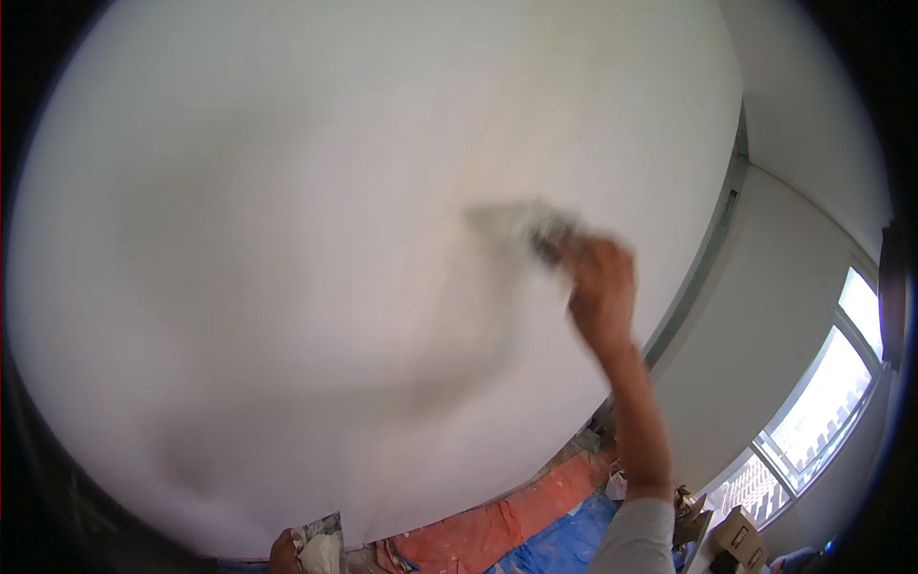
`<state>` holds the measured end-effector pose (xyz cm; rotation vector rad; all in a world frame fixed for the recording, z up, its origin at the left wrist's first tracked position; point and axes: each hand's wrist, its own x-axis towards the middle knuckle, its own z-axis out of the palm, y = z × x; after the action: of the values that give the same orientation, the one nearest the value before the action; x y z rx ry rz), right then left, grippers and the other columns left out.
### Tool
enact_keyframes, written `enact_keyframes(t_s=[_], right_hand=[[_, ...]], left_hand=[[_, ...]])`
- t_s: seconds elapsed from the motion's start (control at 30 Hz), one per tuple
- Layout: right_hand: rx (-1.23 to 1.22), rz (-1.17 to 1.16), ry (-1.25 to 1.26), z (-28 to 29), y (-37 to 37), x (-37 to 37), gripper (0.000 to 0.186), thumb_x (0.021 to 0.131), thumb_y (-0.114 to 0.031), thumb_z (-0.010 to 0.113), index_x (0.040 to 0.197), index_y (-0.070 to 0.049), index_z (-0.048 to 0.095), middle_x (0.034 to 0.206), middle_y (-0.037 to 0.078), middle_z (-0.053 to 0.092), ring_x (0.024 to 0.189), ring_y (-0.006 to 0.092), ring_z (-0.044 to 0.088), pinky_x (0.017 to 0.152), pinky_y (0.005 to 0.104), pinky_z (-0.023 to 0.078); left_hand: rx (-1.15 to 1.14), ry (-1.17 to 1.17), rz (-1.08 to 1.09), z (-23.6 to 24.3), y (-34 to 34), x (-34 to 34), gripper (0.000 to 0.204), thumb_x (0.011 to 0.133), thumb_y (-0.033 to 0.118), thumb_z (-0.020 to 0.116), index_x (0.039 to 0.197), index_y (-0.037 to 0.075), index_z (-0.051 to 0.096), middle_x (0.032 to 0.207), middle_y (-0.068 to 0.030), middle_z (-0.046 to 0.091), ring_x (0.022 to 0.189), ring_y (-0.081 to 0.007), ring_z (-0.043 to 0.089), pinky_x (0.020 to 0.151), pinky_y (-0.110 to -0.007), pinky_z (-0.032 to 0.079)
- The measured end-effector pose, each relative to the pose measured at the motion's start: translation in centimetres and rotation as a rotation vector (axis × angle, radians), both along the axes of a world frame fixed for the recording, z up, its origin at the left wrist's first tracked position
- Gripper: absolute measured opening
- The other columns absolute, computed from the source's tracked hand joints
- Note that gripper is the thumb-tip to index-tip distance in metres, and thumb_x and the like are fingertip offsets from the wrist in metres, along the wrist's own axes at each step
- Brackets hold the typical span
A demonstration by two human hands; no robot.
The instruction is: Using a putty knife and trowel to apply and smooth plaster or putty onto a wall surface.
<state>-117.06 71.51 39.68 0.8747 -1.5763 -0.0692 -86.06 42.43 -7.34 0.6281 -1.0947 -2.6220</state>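
A broad white wall (316, 239) fills most of the head view. My right hand (604, 282) is raised in front of it, fingers closed around the dark handle of a putty knife (502, 218). Motion smears the blade, which lies at or very near the wall surface. Low at the bottom edge, my left hand (284, 552) is partly cut off by the picture. It grips a flat, dark-edged plate (331, 525) that carries a lump of white paste (320, 553).
An orange sheet (497, 521) and a blue sheet (564, 540) cover the floor along the wall's foot. To the right are a side wall (755, 316), a bright window (827, 392) and a cardboard box (741, 538) among clutter.
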Motion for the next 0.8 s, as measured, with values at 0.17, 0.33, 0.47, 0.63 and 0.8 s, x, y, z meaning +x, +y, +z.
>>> enact_keyframes(t_s=[0.17,0.33,0.47,0.63,0.8], right_hand=[[-0.281,0.142,0.394,19.4,0.7,-4.2,0.046,0.085,0.006,0.054,0.126,-0.013,0.066,0.121,0.011,0.066,0.107,0.0344,0.06,0.093,0.0453,0.048],[-0.529,0.359,0.016,28.1,-3.0,-1.8,0.034,0.1,-0.008,0.044,0.128,-0.006,0.064,0.124,0.022,0.065,0.114,0.0412,0.061,0.096,0.0487,0.049],[-0.448,0.357,0.179,31.6,-4.2,-3.5,0.031,0.101,-0.008,0.048,0.128,-0.006,0.063,0.125,0.022,0.065,0.109,0.0396,0.063,0.094,0.0497,0.05],[-0.409,0.166,0.248,25.8,-9.4,-4.1,0.033,0.101,-0.009,0.048,0.132,-0.008,0.061,0.125,0.022,0.064,0.114,0.0417,0.06,0.096,0.049,0.049],[0.008,0.008,0.253,10.4,-6.7,-6.2,0.066,0.077,-0.007,0.07,0.141,-0.019,0.056,0.125,0.017,0.057,0.117,0.0352,0.051,0.105,0.0499,0.04]], left_hand=[[0.103,0.015,0.024,-0.7,1.5,-1.0,0.036,0.103,0.026,0.043,0.123,0.001,0.06,0.108,-0.0124,0.069,0.092,-0.0265,0.07,0.079,-0.041,0.06],[-0.115,0.047,0.081,-2.5,1.8,-0.4,0.036,0.103,0.026,0.042,0.121,0.001,0.06,0.106,-0.0113,0.068,0.092,-0.0256,0.07,0.079,-0.04,0.06],[0.02,0.042,0.086,-1.7,0.8,-0.5,0.036,0.104,0.027,0.042,0.121,0.001,0.059,0.107,-0.0109,0.068,0.093,-0.0247,0.07,0.08,-0.039,0.06],[-0.032,0.06,0.102,1.4,-1.1,0.9,0.036,0.104,0.027,0.042,0.121,0.001,0.059,0.107,-0.0112,0.068,0.094,-0.0249,0.07,0.081,-0.039,0.06],[-0.009,0.005,0.075,0.4,-1.4,0.4,0.039,0.105,0.029,0.04,0.121,0.0,0.06,0.109,-0.0125,0.068,0.096,-0.0261,0.07,0.084,-0.039,0.06]])
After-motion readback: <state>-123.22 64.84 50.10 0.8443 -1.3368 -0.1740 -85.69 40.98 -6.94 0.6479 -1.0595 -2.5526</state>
